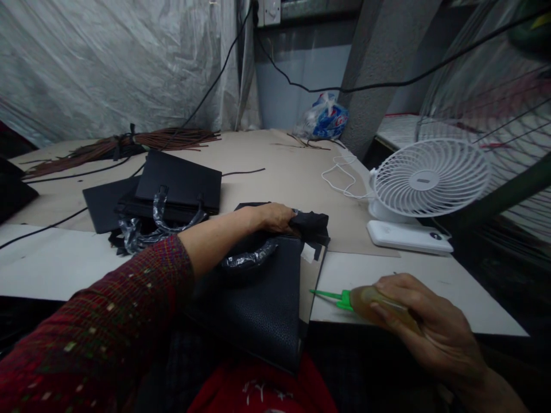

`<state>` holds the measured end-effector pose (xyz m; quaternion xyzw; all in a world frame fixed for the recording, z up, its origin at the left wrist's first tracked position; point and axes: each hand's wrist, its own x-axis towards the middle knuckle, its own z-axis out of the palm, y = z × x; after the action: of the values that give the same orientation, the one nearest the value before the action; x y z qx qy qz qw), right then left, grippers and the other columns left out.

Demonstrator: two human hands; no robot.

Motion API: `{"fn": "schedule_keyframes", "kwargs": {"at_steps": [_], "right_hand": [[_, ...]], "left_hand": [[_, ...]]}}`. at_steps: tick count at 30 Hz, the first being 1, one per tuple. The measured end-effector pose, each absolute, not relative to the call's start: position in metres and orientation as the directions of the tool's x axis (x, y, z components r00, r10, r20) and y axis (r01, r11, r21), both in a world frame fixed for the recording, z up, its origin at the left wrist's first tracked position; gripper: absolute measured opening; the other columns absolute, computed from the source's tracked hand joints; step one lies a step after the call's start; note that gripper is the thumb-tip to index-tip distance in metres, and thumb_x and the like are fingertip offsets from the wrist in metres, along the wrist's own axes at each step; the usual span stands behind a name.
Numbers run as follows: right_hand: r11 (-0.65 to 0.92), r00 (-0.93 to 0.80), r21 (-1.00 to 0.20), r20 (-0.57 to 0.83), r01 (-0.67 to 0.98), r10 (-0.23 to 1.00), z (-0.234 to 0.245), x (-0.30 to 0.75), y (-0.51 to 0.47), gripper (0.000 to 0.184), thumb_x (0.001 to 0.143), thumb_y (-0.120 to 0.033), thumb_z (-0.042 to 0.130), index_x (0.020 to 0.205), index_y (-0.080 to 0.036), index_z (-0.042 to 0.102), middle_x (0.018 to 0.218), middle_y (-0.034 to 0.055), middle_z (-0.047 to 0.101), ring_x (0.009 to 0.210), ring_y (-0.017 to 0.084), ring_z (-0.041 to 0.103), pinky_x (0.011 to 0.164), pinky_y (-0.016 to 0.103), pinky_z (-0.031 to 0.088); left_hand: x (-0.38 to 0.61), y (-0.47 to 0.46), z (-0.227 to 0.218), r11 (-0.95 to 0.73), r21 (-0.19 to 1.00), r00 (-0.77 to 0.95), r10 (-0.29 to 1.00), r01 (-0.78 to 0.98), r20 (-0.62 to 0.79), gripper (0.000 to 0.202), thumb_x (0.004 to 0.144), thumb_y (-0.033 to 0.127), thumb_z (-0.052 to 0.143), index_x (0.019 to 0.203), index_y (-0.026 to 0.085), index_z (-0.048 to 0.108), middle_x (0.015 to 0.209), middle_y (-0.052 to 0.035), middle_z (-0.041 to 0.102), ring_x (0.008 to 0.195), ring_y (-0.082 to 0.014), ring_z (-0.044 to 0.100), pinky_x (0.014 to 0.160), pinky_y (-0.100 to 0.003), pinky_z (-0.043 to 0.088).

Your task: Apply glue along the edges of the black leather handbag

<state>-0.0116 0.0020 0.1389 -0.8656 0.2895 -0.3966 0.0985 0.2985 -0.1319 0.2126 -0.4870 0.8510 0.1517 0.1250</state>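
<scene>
A black handbag (262, 304) with a pebbled surface rests at the table's front edge, its handle (252, 256) wrapped in clear plastic. My left hand (278, 219) reaches across it and grips the black cloth at its top; the fingertips are partly hidden. Along the bag's right side runs an exposed tan panel (306, 281) with a white patch near the top. In my right hand (424, 321) is a squeeze bottle of amber liquid (365, 304). Its thin green nozzle (331, 295) points left, with the tip close to the tan panel.
More black bags (181, 180) with plastic-wrapped handles lie at the left. Behind them is a bundle of brown strips (163, 139). A white fan (430, 179) stands at the right beside a white device (408, 237). Black cables (318, 90) hang across the back.
</scene>
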Motion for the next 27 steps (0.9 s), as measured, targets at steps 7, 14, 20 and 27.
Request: {"fn": "schedule_keyframes", "kwargs": {"at_steps": [7, 14, 20, 27], "right_hand": [[-0.825, 0.538, -0.427, 0.625, -0.371, -0.565, 0.137, -0.013, 0.006, 0.023, 0.093, -0.019, 0.064, 0.116, -0.024, 0.061, 0.097, 0.0029, 0.067, 0.086, 0.014, 0.067, 0.069, 0.023, 0.059], [-0.793, 0.506, -0.501, 0.612, -0.347, -0.608, 0.13, -0.01, 0.008, 0.023, 0.091, -0.017, 0.065, 0.112, -0.025, 0.062, 0.094, 0.0021, 0.066, 0.085, 0.015, 0.066, 0.068, 0.025, 0.058], [-0.794, 0.48, -0.501, 0.633, -0.345, -0.608, 0.133, -0.006, 0.014, 0.02, 0.092, -0.015, 0.065, 0.109, -0.024, 0.062, 0.092, 0.002, 0.065, 0.085, 0.014, 0.066, 0.068, 0.024, 0.057], [-0.774, 0.477, -0.486, 0.61, -0.405, -0.633, 0.14, -0.003, 0.022, 0.015, 0.093, -0.018, 0.064, 0.106, -0.025, 0.063, 0.091, 0.0013, 0.067, 0.081, 0.014, 0.067, 0.065, 0.023, 0.058]], "left_hand": [[0.299, -0.131, 0.219, 0.459, 0.129, -0.473, -0.803, -0.879, -0.364, 0.039, 0.077, 0.044, 0.071, 0.111, 0.024, 0.073, 0.107, -0.0083, 0.078, 0.09, -0.022, 0.067, 0.079, -0.033, 0.05], [0.297, -0.118, 0.223, 0.452, 0.096, -0.458, -0.834, -0.887, -0.308, 0.034, 0.078, 0.043, 0.07, 0.104, 0.022, 0.074, 0.092, -0.0058, 0.076, 0.077, -0.0184, 0.063, 0.072, -0.03, 0.045], [0.295, -0.11, 0.224, 0.463, 0.05, -0.459, -0.85, -0.885, -0.259, 0.037, 0.08, 0.044, 0.068, 0.11, 0.023, 0.071, 0.097, -0.0076, 0.075, 0.086, -0.0229, 0.066, 0.079, -0.033, 0.047], [0.298, -0.113, 0.216, 0.463, 0.048, -0.461, -0.858, -0.885, -0.225, 0.041, 0.077, 0.047, 0.067, 0.11, 0.023, 0.071, 0.101, -0.009, 0.076, 0.093, -0.0266, 0.067, 0.083, -0.036, 0.049]]}}
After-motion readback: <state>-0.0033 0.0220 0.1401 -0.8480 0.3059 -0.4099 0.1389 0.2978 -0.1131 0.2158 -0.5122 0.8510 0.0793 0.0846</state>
